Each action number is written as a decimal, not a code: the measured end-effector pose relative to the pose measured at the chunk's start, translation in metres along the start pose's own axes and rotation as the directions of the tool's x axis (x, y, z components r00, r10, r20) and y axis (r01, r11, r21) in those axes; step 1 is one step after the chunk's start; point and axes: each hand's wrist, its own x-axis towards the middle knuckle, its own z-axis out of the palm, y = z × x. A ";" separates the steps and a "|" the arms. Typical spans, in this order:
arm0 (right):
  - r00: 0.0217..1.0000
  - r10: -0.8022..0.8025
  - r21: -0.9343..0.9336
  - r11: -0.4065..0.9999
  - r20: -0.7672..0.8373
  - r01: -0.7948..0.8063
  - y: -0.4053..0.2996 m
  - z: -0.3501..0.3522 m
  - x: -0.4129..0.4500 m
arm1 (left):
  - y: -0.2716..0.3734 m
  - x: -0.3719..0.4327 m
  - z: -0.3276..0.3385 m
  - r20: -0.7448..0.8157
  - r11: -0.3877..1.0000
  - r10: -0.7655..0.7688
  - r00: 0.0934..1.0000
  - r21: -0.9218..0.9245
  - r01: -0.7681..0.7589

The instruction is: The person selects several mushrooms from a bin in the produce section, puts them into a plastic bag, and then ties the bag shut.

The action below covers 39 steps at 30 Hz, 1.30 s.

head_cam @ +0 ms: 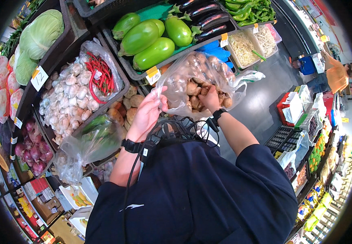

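Note:
My left hand (pixel 149 111) pinches the rim of a large clear plastic bag (pixel 173 80) and holds its left side up. Inside the bag lies a heap of brown, rounded pieces that look like mushrooms (pixel 193 88). My right hand (pixel 211 99) reaches in through the opening, its fingers curled around one of the pieces; its fingertips are partly hidden. Below my left wrist, a knotted plastic bag of green vegetables (pixel 101 137) rests on the crates. Potatoes (pixel 130 105) lie just left of my left hand.
Green eggplants (pixel 139 36) and purple eggplants (pixel 209 15) fill the crate ahead. Garlic bulbs (pixel 72 88) and red chilies (pixel 99 74) lie to the left. Bean sprouts (pixel 243 48) sit at the right. Black cables (pixel 176 126) hang at my waist. A person in orange (pixel 336 73) is across the aisle.

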 end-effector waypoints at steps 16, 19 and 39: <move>0.929 -0.369 0.165 0.915 -0.024 0.368 -0.054 -0.012 -0.010 | -0.003 -0.003 0.006 -0.033 0.998 -0.032 0.999 0.051 0.034; 0.922 -0.383 0.164 0.907 -0.062 0.388 -0.042 -0.005 -0.010 | -0.005 -0.003 0.006 -0.033 0.998 -0.040 0.999 0.045 0.042; 0.979 -0.174 0.345 0.930 0.103 0.129 -0.016 0.018 -0.002 | -0.008 -0.009 0.019 -0.008 0.997 -0.053 0.999 0.050 0.053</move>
